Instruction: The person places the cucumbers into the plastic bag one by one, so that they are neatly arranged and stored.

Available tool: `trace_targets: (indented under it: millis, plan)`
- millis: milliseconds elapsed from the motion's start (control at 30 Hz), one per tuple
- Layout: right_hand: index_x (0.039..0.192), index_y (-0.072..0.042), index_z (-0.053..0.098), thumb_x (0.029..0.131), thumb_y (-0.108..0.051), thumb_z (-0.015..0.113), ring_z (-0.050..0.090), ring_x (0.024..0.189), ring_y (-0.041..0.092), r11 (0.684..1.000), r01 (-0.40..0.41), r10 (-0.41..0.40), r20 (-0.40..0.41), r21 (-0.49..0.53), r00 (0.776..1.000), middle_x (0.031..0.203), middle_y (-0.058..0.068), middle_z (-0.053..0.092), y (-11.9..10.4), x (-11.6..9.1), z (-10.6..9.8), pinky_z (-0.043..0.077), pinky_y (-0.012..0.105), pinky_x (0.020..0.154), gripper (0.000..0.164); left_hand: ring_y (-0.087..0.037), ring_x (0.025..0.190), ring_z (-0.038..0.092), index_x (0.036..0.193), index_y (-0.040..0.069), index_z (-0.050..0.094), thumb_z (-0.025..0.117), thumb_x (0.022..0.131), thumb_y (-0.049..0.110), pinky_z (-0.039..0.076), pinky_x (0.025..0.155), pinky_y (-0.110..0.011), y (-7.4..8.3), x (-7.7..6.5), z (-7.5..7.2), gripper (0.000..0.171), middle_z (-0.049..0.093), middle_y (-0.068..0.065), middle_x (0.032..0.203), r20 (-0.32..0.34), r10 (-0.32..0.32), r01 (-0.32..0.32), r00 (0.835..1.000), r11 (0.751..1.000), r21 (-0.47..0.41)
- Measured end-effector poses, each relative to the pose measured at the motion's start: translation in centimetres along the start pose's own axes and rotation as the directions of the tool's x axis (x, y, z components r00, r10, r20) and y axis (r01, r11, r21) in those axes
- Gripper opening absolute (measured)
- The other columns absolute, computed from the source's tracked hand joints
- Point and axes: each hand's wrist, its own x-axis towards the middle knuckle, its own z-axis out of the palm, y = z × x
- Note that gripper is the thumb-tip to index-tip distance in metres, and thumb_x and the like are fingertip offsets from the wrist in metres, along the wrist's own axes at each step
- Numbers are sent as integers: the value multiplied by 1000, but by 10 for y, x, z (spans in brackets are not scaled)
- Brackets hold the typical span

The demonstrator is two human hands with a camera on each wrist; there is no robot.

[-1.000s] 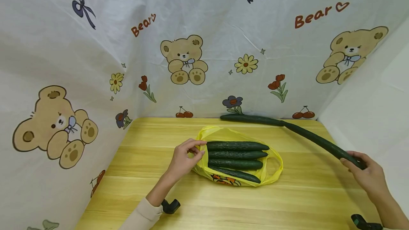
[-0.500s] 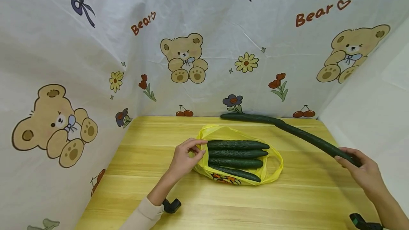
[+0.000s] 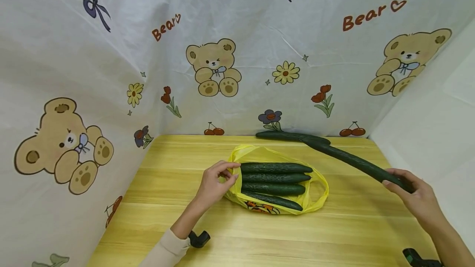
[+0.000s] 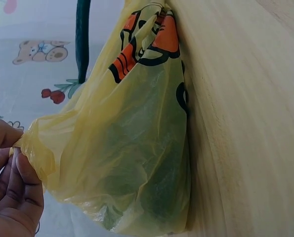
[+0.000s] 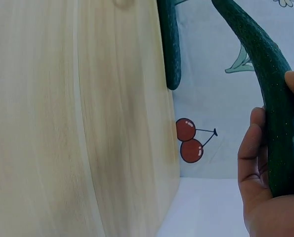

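My left hand [image 3: 217, 180] pinches the left edge of a yellow plastic bag [image 3: 318, 207], fingertips and thumb gathering the thin film in the left wrist view. Several dark green cucumbers [image 3: 274, 178] lie side by side in the bag's opening. On the right, my right hand [image 3: 417, 197] grips one end of a long cucumber [image 3: 356, 162]; the right wrist view has it raised off the table, fingers on one side and thumb on the other. The far end of this cucumber overlaps another cucumber [image 3: 278, 136] lying along the back edge.
A wood-grain table [image 3: 319, 242] carries everything. Behind it and on the left hangs a white sheet [image 3: 252, 24] printed with bears and flowers. A plain white wall [image 3: 445, 135] stands on the right. Black wrist devices [image 3: 199, 239] sit at both forearms.
My right hand has moved left with its cucumber, whose far end now overlaps more of the one at the back. The left hand and bag have stayed put.
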Motion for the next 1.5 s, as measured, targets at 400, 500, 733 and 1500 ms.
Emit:
trace_targets:
  millis: [400, 500, 733, 1500]
  plan:
    - [149, -7, 58, 108, -7, 63, 62, 102, -2, 999, 37, -38, 70, 14, 997, 124, -27, 62, -14, -3, 13, 52, 11, 81, 41, -9, 84, 69, 129, 27, 77, 79, 100, 17, 63, 79, -26, 0, 4, 1, 31, 76, 1, 111, 14, -16, 16, 1000, 1000, -18]
    - [149, -6, 59, 107, -6, 64, 63, 101, -1, 998, 54, -55, 103, 12, 993, 123, -26, 63, -16, -2, 18, 52, 12, 80, 41, -9, 84, 69, 129, 27, 78, 79, 100, 16, 63, 79, -26, 1, 4, 1, 31, 76, 0, 111, 15, -18, 18, 1000, 1000, -22]
    - [148, -6, 58, 108, -8, 65, 63, 100, 3, 997, 72, -72, 186, 5, 980, 122, -23, 66, -20, -1, 35, 53, 19, 77, 41, -9, 84, 69, 129, 28, 77, 79, 100, 15, 62, 79, -25, 1, 4, 2, 32, 76, 1, 111, 14, -15, 15, 1000, 1000, -15]
    - [137, -5, 64, 107, -9, 65, 65, 96, 8, 969, 196, -238, 372, 147, 897, 123, 0, 68, -63, 34, 111, 57, 22, 80, 30, -5, 84, 68, 130, 27, 77, 78, 100, 15, 62, 80, -25, 0, 5, 5, 32, 75, 3, 110, 19, -21, 21, 1000, 1000, -14]
